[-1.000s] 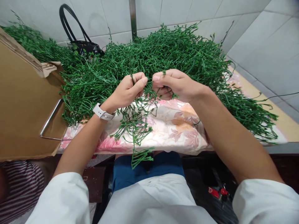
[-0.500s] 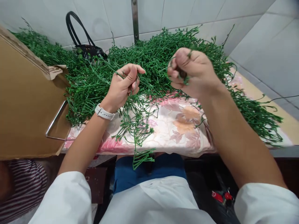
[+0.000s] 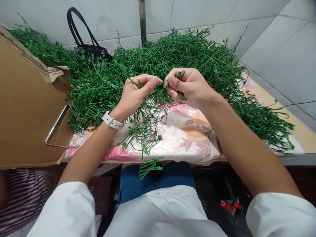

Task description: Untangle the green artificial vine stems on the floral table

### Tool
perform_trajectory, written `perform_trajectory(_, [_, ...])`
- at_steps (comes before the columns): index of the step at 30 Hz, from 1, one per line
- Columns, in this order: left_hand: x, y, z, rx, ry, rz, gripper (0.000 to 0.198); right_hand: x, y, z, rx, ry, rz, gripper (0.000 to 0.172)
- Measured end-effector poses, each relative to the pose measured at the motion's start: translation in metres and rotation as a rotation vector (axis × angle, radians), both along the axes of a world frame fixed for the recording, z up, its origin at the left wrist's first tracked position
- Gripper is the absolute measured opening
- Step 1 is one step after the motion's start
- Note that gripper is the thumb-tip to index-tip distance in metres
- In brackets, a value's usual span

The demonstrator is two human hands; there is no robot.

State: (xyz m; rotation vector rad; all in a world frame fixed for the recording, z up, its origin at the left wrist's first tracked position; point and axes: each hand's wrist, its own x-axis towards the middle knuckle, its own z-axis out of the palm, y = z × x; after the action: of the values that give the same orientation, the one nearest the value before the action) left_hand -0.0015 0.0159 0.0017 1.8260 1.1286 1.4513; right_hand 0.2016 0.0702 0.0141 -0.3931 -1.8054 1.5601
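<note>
Two hands meet above the heap. Your left hand (image 3: 137, 95), with a white smartwatch (image 3: 112, 120) on its wrist, curls closed around a thin strand (image 3: 134, 82). Your right hand (image 3: 189, 89) pinches a sprig (image 3: 181, 75) between thumb and fingertips, just beside the left. These green wiry vines (image 3: 192, 56) spread in a dense tangle over a floral cloth (image 3: 187, 135), and a loose bunch (image 3: 145, 131) drapes from below your hands across the cloth and over its front edge. A cardboard flap (image 3: 27, 108) with a metal wire handle (image 3: 58, 126) lies beside the heap on your left. Behind the tangle, a black handbag (image 3: 86, 51) sits against the white tile wall (image 3: 269, 49). Below, you see your white sleeves (image 3: 66, 210), blue shorts (image 3: 155, 182), a red object (image 3: 229, 205) and, at lower left, a striped garment (image 3: 22, 197).
</note>
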Motion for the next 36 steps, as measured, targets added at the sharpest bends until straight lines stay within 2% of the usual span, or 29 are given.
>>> perform_trajectory(4, [0.003, -0.004, 0.004, 0.072, 0.089, 0.064, 0.047, -0.005, -0.002, -0.003, 0.055, 0.000, -0.081, 0.054])
perform_trajectory(9, [0.006, -0.005, 0.002, 0.109, 0.123, 0.059, 0.049, -0.009, -0.007, -0.004, 0.117, -0.012, -0.196, 0.048])
perform_trajectory(16, [0.001, -0.001, -0.006, 0.145, 0.372, 0.015, 0.028, -0.011, -0.010, -0.006, 0.087, -0.061, -0.145, 0.044])
perform_trajectory(21, [-0.005, 0.003, -0.009, 0.143, 0.598, -0.020, 0.015, -0.014, -0.012, -0.008, 0.349, -0.145, -0.257, 0.045])
perform_trajectory(25, [-0.007, 0.004, -0.009, 0.159, 0.674, -0.056, 0.013, -0.012, -0.010, -0.008, 0.531, -0.221, -0.298, 0.040])
perform_trajectory(33, [-0.005, -0.003, -0.001, 0.174, 0.808, -0.049, 0.010, -0.008, -0.005, -0.007, 0.723, -0.318, -0.236, 0.020])
perform_trajectory(36, [-0.004, -0.008, 0.002, 0.163, 0.850, -0.088, 0.017, 0.006, 0.011, -0.004, 0.812, -0.353, -0.304, 0.021])
